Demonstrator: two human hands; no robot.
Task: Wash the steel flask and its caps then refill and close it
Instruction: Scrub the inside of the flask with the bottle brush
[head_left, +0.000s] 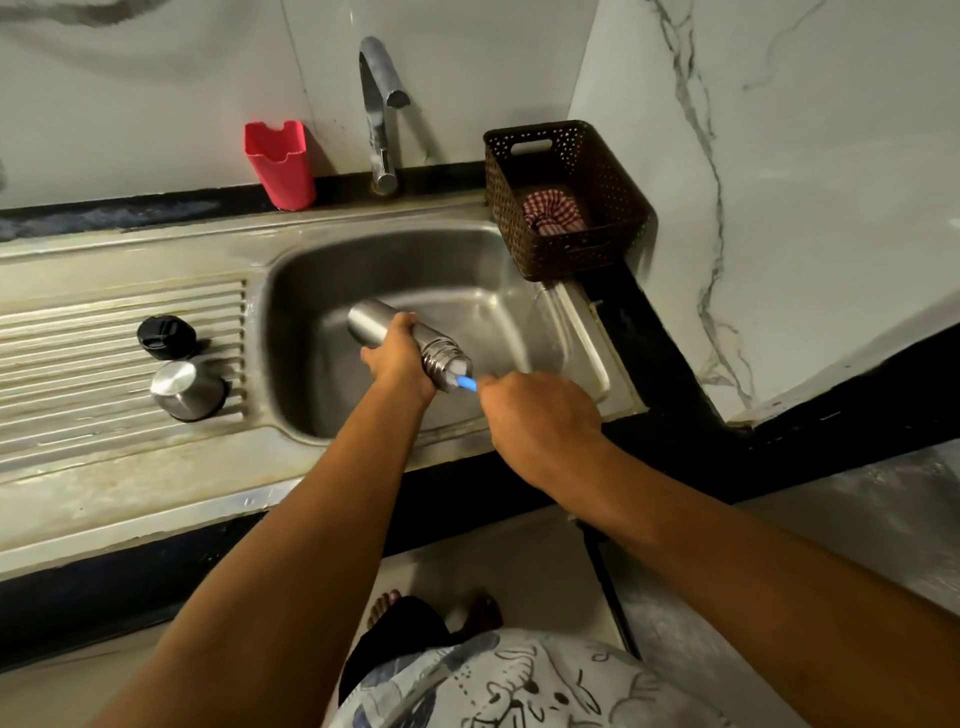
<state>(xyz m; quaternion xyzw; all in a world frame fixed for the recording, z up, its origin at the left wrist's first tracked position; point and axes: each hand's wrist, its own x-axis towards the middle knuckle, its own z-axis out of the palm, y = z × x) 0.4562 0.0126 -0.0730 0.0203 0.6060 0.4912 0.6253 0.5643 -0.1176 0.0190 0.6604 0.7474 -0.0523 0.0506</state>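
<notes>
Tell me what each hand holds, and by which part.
Left hand grips the steel flask round its body, just below the threaded neck. Right hand holds the brush by its blue handle, bristles at the flask's mouth.

Over the sink the flask is held by the left hand, its mouth turned to four o'clock. There a brush is held in it by the right hand. At nine o'clock, on the drainboard, the small cap is set just behind the large cap. The tap is found at twelve, a cup at eleven and a basket at one, with a cloth laid inside.

Partly hidden: brush, bristle end blurred inside flask mouth, handle within right hand; flask middle under left hand.
</notes>
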